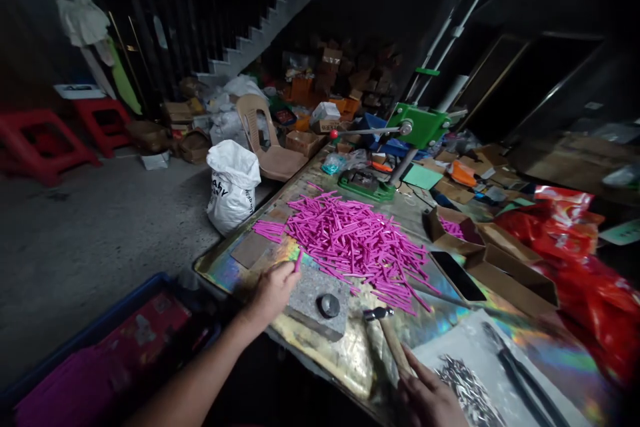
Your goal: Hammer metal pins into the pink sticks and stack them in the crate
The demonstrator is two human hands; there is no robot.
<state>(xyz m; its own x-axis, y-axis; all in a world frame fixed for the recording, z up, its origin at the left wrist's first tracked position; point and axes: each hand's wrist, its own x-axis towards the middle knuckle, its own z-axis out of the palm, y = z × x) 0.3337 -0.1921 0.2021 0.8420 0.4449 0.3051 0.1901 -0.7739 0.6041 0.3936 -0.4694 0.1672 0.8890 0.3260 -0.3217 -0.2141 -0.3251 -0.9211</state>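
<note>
Reaching in from the lower left, the left hand (273, 290) pinches one pink stick (299, 260) between thumb and fingertips, holding it just over the near-left corner of a grey stone block (313, 293). Left of that arm, off the counter (225, 271), a blue crate (125, 310) sits on the floor, and a white sack (233, 183) stands by the counter's far-left edge. The block lies close to the counter's near edge, with a round metal disc (329, 305) on top of it, towards its right end. Behind the block, a big loose pile of pink sticks (355, 240) spreads across the middle of the shiny foil surface. Just right of the block, a hammer (387, 330) rests head down on the counter. At the far edge stands a green lever press (417, 125). The right hand (430, 397), at the near edge, is wrapped around the hammer's wooden handle. Beside it lies a heap of small metal pieces (465, 387) on a grey sheet. Further right are a dark phone (457, 275), open cardboard boxes (515, 273) and red plastic bags (575, 227).
</note>
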